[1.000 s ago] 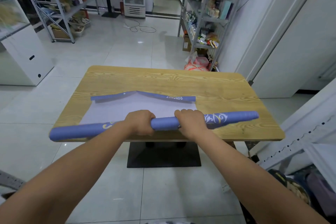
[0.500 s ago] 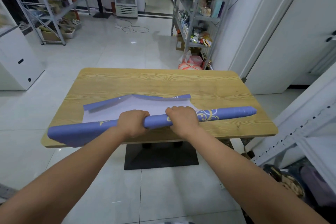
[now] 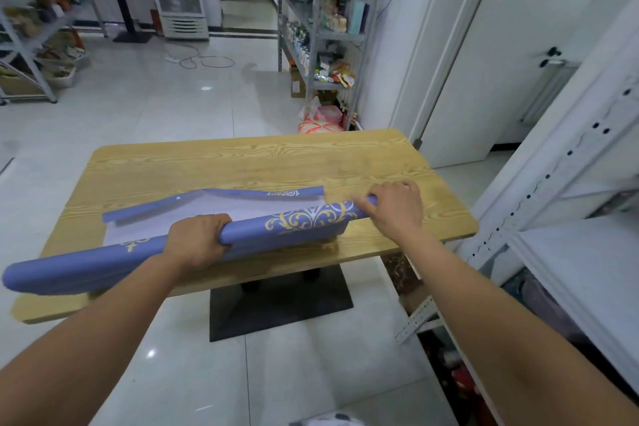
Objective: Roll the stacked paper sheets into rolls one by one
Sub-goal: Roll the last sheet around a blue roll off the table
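The left grip (image 3: 198,242) clenched the roll (image 3: 307,220) mid-length; the right grip (image 3: 397,209) curled round its end. The sheets (image 3: 214,209) lay on the desk (image 3: 276,156) just beyond the left grip. A flap (image 3: 294,240) sagged between the grips: twisting both together would likely tighten it

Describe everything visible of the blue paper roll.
The blue paper roll is a long, loose tube with gold-and-white ornament. It slants over the near side of the table, left end past the edge, a flap sagging underneath. The left hand grips its middle; the right hand holds its right end.
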